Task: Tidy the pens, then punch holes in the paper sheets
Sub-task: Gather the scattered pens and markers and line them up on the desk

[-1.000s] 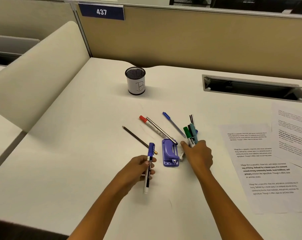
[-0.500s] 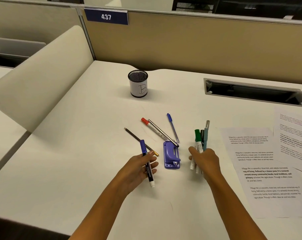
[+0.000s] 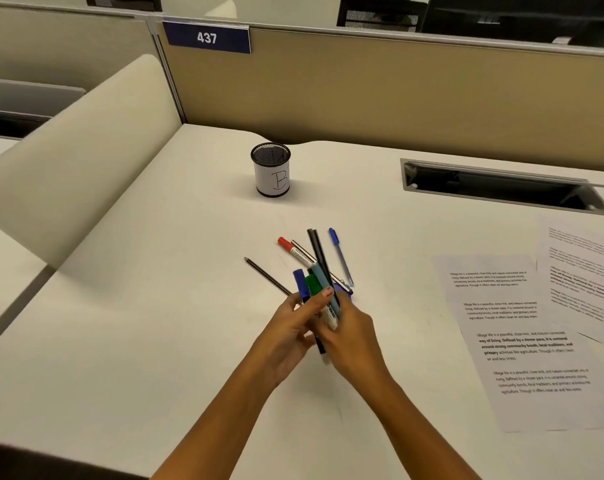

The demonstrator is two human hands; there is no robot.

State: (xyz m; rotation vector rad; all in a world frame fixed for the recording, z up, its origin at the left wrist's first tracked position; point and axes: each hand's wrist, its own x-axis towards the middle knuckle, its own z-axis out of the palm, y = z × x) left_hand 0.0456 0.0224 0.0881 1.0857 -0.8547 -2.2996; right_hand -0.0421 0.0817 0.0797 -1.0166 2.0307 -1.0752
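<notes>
1. Over the middle of the desk (image 3: 155,341), two hands meet around a bunch of pens (image 3: 319,282).
2. The left hand (image 3: 293,327) has its fingers curled round the bunch, with the thumb on top. The right hand (image 3: 352,327) wraps it from the other side.
3. I think they squeeze the bunch together so it can go into the cup (image 3: 271,169) in one go.
4. The bunch has blue, green, teal and long black ones, all pointing up and away.
5. The cup stands upright, well apart, farther back. No pens stick out of it.
6. A red pen (image 3: 291,249), a blue pen (image 3: 340,258) and a pencil (image 3: 266,275) lie loose just past the hands, so tidying is not done.
7. The sheets (image 3: 522,341) lie to the right, and no hand touches them.
</notes>
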